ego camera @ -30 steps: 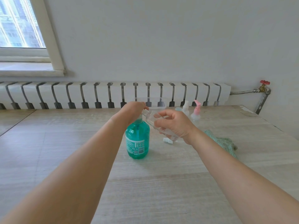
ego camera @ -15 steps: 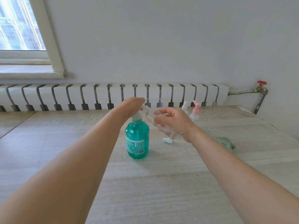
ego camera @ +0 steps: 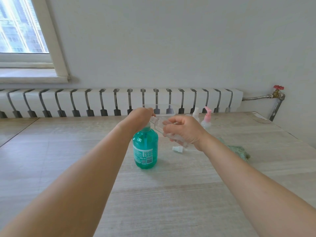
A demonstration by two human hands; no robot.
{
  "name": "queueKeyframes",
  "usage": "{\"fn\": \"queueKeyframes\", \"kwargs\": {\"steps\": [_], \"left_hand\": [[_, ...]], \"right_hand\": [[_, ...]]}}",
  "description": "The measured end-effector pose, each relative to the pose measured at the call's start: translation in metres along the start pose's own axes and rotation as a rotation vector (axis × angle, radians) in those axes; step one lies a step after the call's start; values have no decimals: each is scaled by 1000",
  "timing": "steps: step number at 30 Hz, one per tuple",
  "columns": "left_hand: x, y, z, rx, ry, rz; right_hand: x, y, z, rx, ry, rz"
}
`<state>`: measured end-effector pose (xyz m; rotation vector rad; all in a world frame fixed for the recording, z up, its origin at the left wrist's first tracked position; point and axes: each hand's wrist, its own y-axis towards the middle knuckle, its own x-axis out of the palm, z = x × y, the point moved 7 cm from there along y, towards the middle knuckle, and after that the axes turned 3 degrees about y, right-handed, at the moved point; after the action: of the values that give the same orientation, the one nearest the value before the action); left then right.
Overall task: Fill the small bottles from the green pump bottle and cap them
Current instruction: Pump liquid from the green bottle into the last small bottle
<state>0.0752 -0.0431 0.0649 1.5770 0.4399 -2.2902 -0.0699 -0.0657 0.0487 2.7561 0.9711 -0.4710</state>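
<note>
1. Green pump bottle point(ego camera: 145, 151) standing upright on the wooden counter point(ego camera: 171, 194), roughly dead centre of the view.
2. Left hand point(ego camera: 138, 118) sitting right on top of the pump head, pressing down. Fingers hidden over the far side, so can't tell how they lie.
3. Right hand point(ego camera: 185, 130) at about 3 o'clock from the pump top, fingers curled round a clear small bottle point(ego camera: 159, 124), tilted so its open neck points at the nozzle (practically touching it).
4. Loose white spray cap point(ego camera: 177, 149) lying on the counter at 3 o'clock from the green bottle, just under the right wrist.
5. Further back at 1 o'clock: white-topped bottle point(ego camera: 195, 113) and pink-topped bottle point(ego camera: 206, 119), side by side, both capped.
6. Clear plastic tub point(ego camera: 168, 110) at 12 o'clock, behind the hands.
7. Green cloth point(ego camera: 239, 151) bunched up at 3 o'clock, well off to the right.
</note>
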Motion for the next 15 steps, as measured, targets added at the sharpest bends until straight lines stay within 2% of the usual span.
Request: {"fn": "queueKeyframes", "kwargs": {"steps": [6, 9, 15], "left_hand": [[1, 5, -1, 10, -30, 22], [3, 7, -7, -46, -178, -2], [-8, 5, -7, -63, -403, 53]], "right_hand": [[2, 2, 7, 30, 36, -2], [3, 1, 8, 30, 38, 7], [-2, -1, 5, 13, 105, 23]]}}
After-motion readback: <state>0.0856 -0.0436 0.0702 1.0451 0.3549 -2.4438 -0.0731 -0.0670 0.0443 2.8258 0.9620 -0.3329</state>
